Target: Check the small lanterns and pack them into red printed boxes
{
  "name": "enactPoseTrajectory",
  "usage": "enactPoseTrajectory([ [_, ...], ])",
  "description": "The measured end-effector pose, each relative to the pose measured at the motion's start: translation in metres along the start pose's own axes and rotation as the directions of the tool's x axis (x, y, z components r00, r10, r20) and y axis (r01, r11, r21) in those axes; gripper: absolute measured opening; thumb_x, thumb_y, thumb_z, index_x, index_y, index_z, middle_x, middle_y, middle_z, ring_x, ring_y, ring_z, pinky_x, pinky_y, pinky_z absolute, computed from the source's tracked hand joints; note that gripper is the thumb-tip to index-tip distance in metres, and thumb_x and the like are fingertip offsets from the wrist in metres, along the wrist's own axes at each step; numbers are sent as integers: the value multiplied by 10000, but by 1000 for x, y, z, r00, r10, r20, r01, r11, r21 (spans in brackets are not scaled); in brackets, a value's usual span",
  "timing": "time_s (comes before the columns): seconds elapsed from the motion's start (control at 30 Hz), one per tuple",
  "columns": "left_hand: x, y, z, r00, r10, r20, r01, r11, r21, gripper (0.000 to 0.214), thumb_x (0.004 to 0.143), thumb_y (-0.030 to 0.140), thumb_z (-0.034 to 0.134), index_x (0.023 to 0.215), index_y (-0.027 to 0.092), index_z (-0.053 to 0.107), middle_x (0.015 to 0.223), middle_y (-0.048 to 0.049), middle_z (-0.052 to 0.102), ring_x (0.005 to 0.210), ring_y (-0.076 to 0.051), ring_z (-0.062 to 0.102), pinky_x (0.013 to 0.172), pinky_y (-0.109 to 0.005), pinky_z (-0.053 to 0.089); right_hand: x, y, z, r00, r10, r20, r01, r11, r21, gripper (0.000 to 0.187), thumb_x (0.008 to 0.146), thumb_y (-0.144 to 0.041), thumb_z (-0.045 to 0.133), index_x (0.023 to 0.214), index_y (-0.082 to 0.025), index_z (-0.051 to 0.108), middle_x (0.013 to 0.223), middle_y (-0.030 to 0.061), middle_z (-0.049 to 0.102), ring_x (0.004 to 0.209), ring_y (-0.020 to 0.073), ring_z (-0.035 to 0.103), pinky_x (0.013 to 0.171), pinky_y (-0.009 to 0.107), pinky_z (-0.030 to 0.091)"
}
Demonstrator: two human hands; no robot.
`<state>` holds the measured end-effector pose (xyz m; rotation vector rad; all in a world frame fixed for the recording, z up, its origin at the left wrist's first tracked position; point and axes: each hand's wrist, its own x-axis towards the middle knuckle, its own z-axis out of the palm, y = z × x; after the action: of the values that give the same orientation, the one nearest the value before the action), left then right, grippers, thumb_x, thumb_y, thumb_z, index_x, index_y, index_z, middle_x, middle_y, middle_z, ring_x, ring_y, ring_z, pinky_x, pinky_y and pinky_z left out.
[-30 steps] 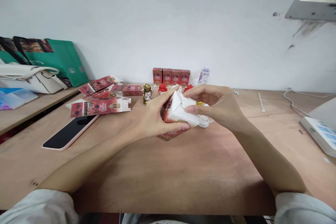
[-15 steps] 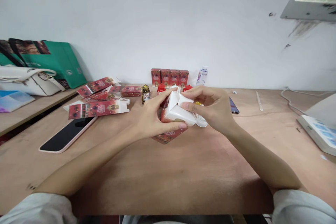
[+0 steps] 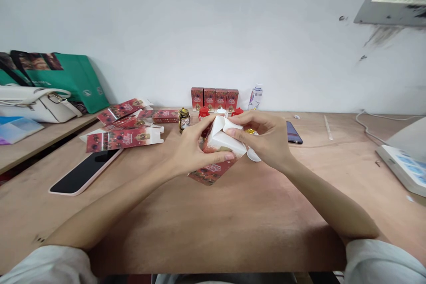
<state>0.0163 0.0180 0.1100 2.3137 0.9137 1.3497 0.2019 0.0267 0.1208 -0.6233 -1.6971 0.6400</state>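
A red printed cardboard box (image 3: pixel 213 172) is tilted between my hands, its white end flaps turned up toward me. My left hand (image 3: pixel 196 148) wraps around the box from the left, thumb along its near side. With thumb and fingers, my right hand (image 3: pixel 262 135) pinches the white flaps at the end. Behind my hands stand small lanterns: a dark gold one (image 3: pixel 184 120), red ones (image 3: pixel 203 113) and a white one (image 3: pixel 221 111), partly hidden. Something white and gold (image 3: pixel 254 154) lies half covered by my right hand.
Several red boxes (image 3: pixel 214 100) stand against the wall beside a bottle (image 3: pixel 256 96). Flattened red cartons (image 3: pixel 121 138) overlap a pink-cased phone (image 3: pixel 84 173) on the left. Another phone (image 3: pixel 294 133) lies right. A white handbag (image 3: pixel 36 103) and green bag (image 3: pixel 80 80) occupy the far left.
The box has tilted slightly, with more of its red side showing below my left hand. My right hand has shifted a little left, still pinching the flaps.
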Motion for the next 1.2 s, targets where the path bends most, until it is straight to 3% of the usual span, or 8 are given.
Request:
enactPoseTrajectory([
  [0.27, 2, 1, -3, 987, -142, 72, 137, 988, 69, 692, 639, 500, 773, 1211, 184, 547, 1049, -64, 675, 895, -240, 628, 781, -326, 479, 2, 5, 2, 991, 128, 43, -128, 992, -2, 172, 687, -299, 786, 719, -198, 651, 900, 42, 703, 869, 186, 657, 753, 341, 533],
  [0.53, 7, -17, -3, 978, -194, 70, 199, 978, -63, 691, 649, 445, 786, 1229, 169, 532, 1162, -107, 644, 1045, -260, 610, 855, -334, 472, 11, 13, -1, 943, 277, 183, -299, 948, 106, 267, 713, -369, 757, 829, -198, 588, 910, 27, 671, 720, 137, 640, 552, 261, 505],
  [0.67, 8, -23, -1, 978, -206, 47, 209, 974, -86, 671, 645, 447, 787, 1212, 183, 544, 1224, -118, 624, 1127, -273, 582, 916, -367, 456, 13, 21, 3, 951, 295, 97, -306, 942, 140, 338, 672, -389, 782, 826, -214, 537, 960, 22, 650, 706, 125, 628, 553, 260, 512],
  [0.8, 12, -43, -10, 958, -282, -58, 282, 959, -15, 723, 669, 514, 741, 1274, 205, 496, 1258, -112, 598, 1182, -280, 546, 969, -410, 431, 22, 35, -7, 974, 207, -87, -197, 974, 114, 318, 687, -375, 772, 804, -229, 515, 874, -5, 623, 659, 107, 597, 564, 261, 495],
  [0.87, 15, -56, -20, 910, -403, -100, 403, 915, -19, 676, 717, 576, 663, 1247, 186, 512, 1213, -119, 616, 1133, -283, 570, 965, -429, 424, 31, 42, -19, 963, 147, -225, -130, 988, 87, 309, 703, -378, 757, 816, -240, 503, 883, -4, 613, 688, 115, 602, 589, 272, 497],
  [0.97, 22, -67, -35, 800, -597, 53, 593, 776, -216, 592, 750, 664, 534, 1023, 147, 624, 966, -125, 691, 899, -278, 648, 880, -425, 461, 44, 55, -42, 914, 93, -396, -73, 995, 65, 318, 720, -399, 729, 845, -257, 472, 895, -6, 588, 745, 127, 604, 640, 293, 508],
  [1.07, 27, -65, -44, 788, -588, 184, 608, 695, -384, 575, 726, 705, 493, 790, 160, 665, 876, -131, 703, 860, -271, 650, 816, -383, 487, 52, 68, -57, 891, 151, -428, -95, 984, 151, 324, 732, -412, 691, 854, -262, 431, 850, -20, 570, 710, 121, 593, 660, 314, 526],
  [1.2, 31, -56, -46, 803, -591, 79, 542, 669, -509, 458, 701, 623, 544, 760, 178, 632, 895, -113, 700, 906, -255, 644, 776, -352, 506, 55, 81, -58, 869, 363, -336, -247, 907, 341, 376, 647, -408, 716, 821, -248, 424, 719, -46, 545, 634, 118, 584, 651, 329, 542],
])
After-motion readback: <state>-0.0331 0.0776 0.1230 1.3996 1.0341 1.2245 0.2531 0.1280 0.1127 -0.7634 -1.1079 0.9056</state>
